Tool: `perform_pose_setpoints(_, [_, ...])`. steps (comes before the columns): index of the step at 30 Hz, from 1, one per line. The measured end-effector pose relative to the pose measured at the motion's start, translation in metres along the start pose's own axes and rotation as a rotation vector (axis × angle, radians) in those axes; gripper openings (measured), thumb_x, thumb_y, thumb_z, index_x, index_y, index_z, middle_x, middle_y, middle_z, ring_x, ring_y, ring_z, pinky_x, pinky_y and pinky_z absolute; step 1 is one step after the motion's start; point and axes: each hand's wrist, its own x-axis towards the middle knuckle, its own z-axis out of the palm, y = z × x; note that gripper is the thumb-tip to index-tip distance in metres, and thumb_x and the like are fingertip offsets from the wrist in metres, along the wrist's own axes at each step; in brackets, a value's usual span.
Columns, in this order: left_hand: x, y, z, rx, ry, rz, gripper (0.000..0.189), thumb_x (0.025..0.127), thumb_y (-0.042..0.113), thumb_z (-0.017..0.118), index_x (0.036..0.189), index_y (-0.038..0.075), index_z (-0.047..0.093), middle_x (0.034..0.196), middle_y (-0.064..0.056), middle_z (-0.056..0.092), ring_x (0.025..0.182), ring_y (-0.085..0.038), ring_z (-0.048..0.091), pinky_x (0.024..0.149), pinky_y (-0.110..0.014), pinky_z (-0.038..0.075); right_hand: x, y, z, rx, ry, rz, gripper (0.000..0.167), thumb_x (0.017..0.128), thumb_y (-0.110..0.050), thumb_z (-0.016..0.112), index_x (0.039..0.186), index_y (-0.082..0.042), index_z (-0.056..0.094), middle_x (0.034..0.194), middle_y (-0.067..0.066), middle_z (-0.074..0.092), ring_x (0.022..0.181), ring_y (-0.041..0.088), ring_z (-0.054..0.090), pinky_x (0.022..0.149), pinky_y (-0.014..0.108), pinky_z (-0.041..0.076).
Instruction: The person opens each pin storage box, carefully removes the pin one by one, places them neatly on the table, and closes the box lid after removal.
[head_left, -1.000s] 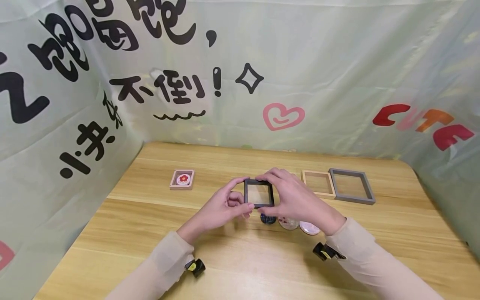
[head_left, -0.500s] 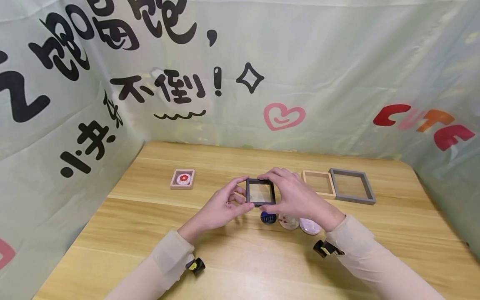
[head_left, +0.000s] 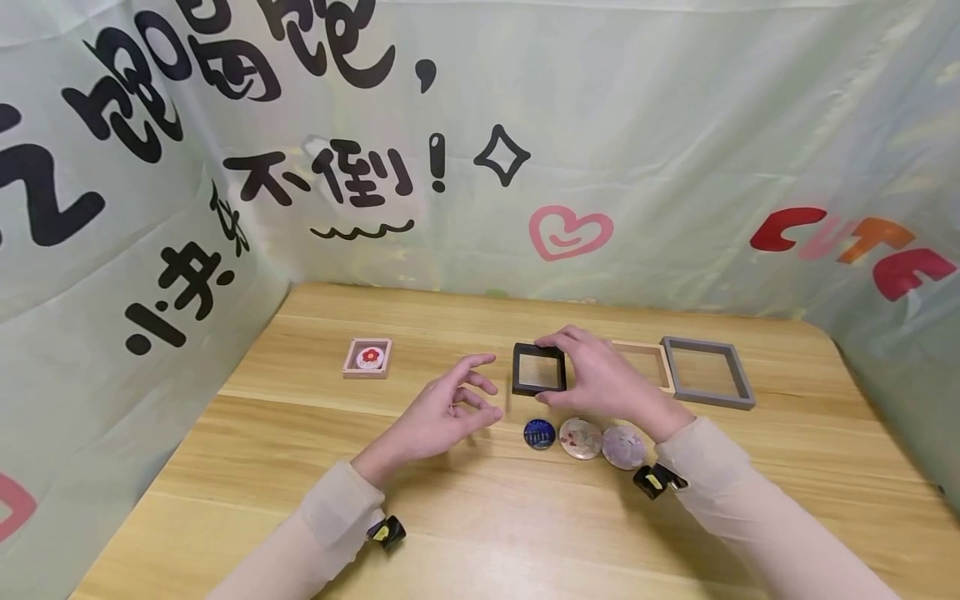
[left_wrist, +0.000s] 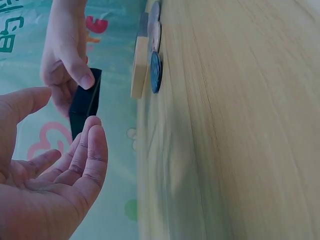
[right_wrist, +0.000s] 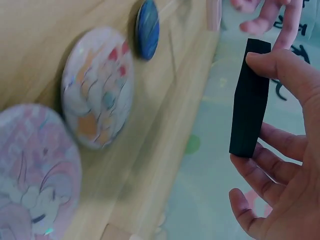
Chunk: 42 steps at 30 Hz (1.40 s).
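Observation:
A small black square frame (head_left: 515, 369) with a see-through middle is gripped by my right hand (head_left: 603, 379), thumb on its near edge and fingers on its far edge. In the right wrist view, the black frame (right_wrist: 250, 100) shows edge-on, held above the table. My left hand (head_left: 442, 408) is apart from it to the left, fingers loosely bent around nothing. Below the frame lie three round badges: a small dark blue badge (head_left: 539, 434), a cream badge with red bits (head_left: 581, 438) and a pale purple badge (head_left: 624, 447).
A tan frame (head_left: 662, 367), partly behind my right hand, touches a larger grey frame (head_left: 748, 392) on the wooden table (head_left: 480, 533). At the left lies a pink frame (head_left: 366, 374) with a red-flower badge (head_left: 370, 358) inside. Printed cloth walls stand behind.
My left hand has let go of the black frame. My right hand has carried the frame to the right and away from me, uncovering the badges.

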Motion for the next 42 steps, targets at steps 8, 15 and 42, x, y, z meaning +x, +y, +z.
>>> perform_pose_setpoints(8, [-0.005,-0.001,-0.007,0.025,0.0,-0.015,0.073,0.1,0.025,0.078,0.162,0.02,0.041,0.138,-0.02,0.063,0.111,-0.02,0.072,0.088,-0.028,0.064,0.009,0.024,-0.004,-0.025,-0.017,0.059,0.075,0.085,-0.037,0.09,0.148,-0.008,0.061,0.147,0.017,0.064,0.136,0.043,0.061,0.11,0.072,0.043])
perform_pose_setpoints(15, [-0.011,-0.002,-0.009,0.025,-0.008,-0.025,0.07,0.1,0.023,0.077,0.161,0.018,0.043,0.138,-0.021,0.063,0.11,-0.021,0.071,0.086,-0.028,0.064,0.012,0.043,-0.001,-0.035,-0.062,0.113,0.078,0.085,-0.036,0.09,0.15,-0.006,0.058,0.152,0.021,0.06,0.139,0.045,0.058,0.116,0.073,0.038])
perform_pose_setpoints(42, [-0.01,-0.003,-0.01,0.057,0.004,-0.016,0.061,0.1,0.02,0.077,0.155,0.015,0.052,0.135,-0.021,0.064,0.105,-0.019,0.071,0.084,-0.028,0.063,0.01,0.079,0.004,-0.109,-0.132,0.149,0.077,0.086,-0.038,0.09,0.147,0.0,0.062,0.147,0.026,0.064,0.133,0.051,0.061,0.116,0.074,0.039])
